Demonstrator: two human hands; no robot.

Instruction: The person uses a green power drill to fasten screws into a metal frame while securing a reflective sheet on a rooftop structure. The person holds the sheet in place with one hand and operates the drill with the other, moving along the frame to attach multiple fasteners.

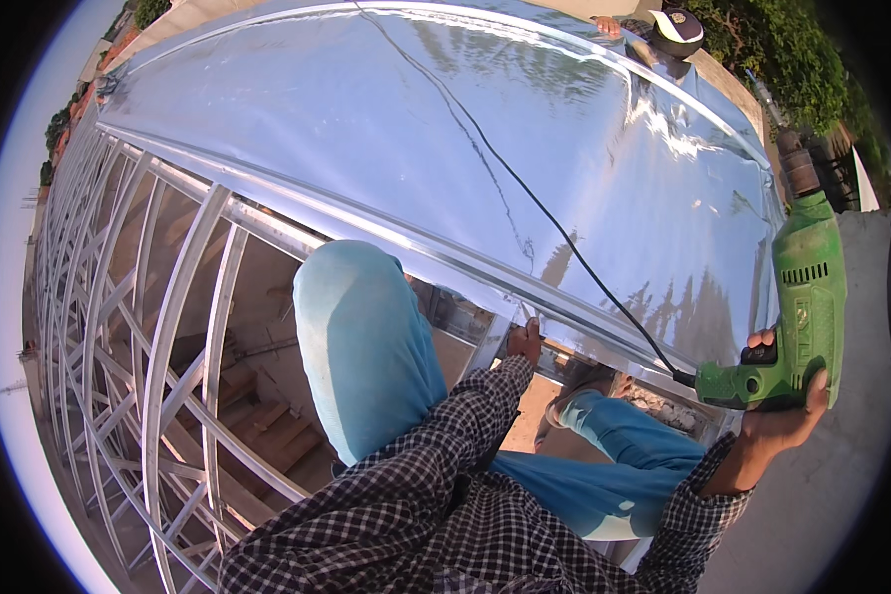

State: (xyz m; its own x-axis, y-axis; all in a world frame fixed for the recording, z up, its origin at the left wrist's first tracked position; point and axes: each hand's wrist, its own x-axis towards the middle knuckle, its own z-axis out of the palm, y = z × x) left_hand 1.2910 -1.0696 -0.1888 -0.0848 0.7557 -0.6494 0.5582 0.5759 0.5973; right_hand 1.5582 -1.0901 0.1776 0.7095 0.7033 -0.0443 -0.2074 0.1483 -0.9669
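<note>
My right hand (787, 426) is wrapped round the handle of a green power drill (810, 287), held up at the right with its dark chuck pointing away from me. A black cord (525, 193) runs from the drill's handle across a shiny reflective sheet (366, 129). My left hand (525, 340) is closed at the sheet's near edge, beside a metal channel (445, 255). A small thin pale item shows at its fingertips, too small to name.
Open metal trusses (193, 267) stretch away at the left, with a drop and stacked boards (267, 421) below. My bent knee (361, 327) sits by the sheet's edge. Another person's cap (676, 35) and hand (607, 27) show at the far edge. A grey wall surface (861, 327) lies right.
</note>
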